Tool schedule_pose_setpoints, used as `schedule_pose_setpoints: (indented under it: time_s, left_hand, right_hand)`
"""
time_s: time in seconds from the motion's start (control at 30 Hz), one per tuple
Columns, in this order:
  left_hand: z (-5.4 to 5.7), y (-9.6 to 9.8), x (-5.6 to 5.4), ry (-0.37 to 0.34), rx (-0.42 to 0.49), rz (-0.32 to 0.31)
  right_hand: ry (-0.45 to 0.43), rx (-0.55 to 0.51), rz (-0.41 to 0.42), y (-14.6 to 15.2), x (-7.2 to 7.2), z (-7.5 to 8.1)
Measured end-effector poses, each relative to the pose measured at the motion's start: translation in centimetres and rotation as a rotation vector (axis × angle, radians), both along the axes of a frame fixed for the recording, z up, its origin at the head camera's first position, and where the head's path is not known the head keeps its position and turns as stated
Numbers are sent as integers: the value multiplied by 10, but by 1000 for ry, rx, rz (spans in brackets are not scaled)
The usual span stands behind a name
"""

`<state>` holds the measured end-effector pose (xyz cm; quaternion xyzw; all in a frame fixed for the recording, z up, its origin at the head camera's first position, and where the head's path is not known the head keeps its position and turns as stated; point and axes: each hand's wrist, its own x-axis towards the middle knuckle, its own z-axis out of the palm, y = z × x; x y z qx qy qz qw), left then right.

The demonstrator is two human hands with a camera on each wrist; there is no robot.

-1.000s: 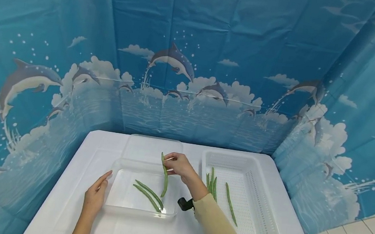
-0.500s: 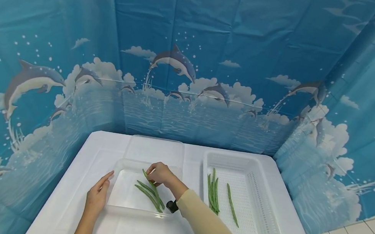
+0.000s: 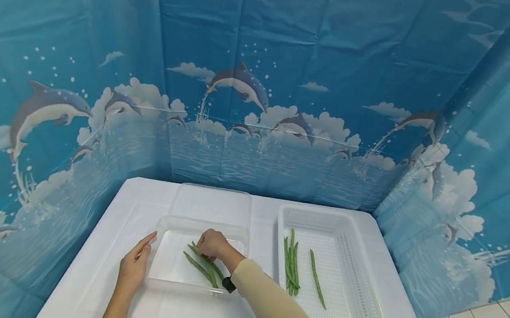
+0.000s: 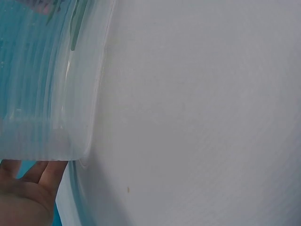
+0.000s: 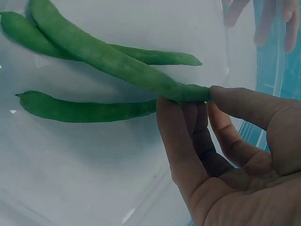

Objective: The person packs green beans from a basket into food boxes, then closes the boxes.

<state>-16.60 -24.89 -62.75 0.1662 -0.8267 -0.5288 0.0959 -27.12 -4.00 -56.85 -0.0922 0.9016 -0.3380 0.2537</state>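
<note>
In the head view my right hand point(image 3: 214, 244) is inside a clear plastic box point(image 3: 162, 269). It pinches one end of a green bean point(image 5: 117, 63) between thumb and fingers, plainest in the right wrist view. That bean lies across a second green bean point(image 5: 174, 58), and a third green bean point(image 5: 89, 111) is beside them on the box floor. My left hand point(image 3: 133, 266) stays at the box's left side with extended fingers. In the left wrist view, those fingers point(image 4: 52, 176) meet the box wall point(image 4: 42, 141).
A white perforated basket point(image 3: 364, 292) to the right holds several green beans point(image 3: 291, 263), with one bean point(image 3: 317, 279) lying apart. Behind the box is a clear lid-like sheet point(image 3: 212, 201). A dolphin-print curtain point(image 3: 255, 159) borders the white table point(image 3: 111, 216).
My right hand has moved left and down, lowering the pinched bean from above the box's right side onto the beans inside. My left hand has stayed at the box's side.
</note>
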Motion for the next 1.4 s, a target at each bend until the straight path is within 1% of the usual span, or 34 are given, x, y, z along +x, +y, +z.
schedule_pose_setpoints:
  time_s: [0.13, 0.27, 0.4, 0.5, 0.63, 0.77, 0.9, 1.0, 1.17, 1.23, 1.4]
  left_hand:
    - [0, 0, -1, -1, -1, -9]
    - [0, -1, 0, -1, -2, -14]
    - [-1, -2, 1, -3, 3, -14]
    - [-1, -1, 0, -2, 2, -4]
    - [-1, 0, 0, -8, -13, 11]
    - [0, 1, 0, -24, -12, 14]
    - [2, 1, 0, -29, -13, 10]
    - [2, 0, 1, -27, -18, 13]
    - [6, -2, 5, -31, -18, 20]
    - [8, -1, 5, -37, -17, 14]
    - [8, 2, 4, -37, -20, 1]
  right_hand:
    - [12, 13, 10, 1, -2, -2]
    - [14, 18, 4, 2, 0, 2]
    - [10, -4, -4, 3, 2, 6]
    - [-23, -83, -31, 7, 2, 11]
    - [-75, -240, -70, 19, -2, 23]
    - [-123, -364, -83, 39, -7, 38]
    - [-186, -451, -114, 64, -13, 51]
    - [-202, -498, -150, 84, -16, 59]
    - [-177, -561, -220, 116, -21, 65]
    - [-161, -580, -256, 130, -22, 66]
    - [-121, -613, -347, 174, -23, 70]
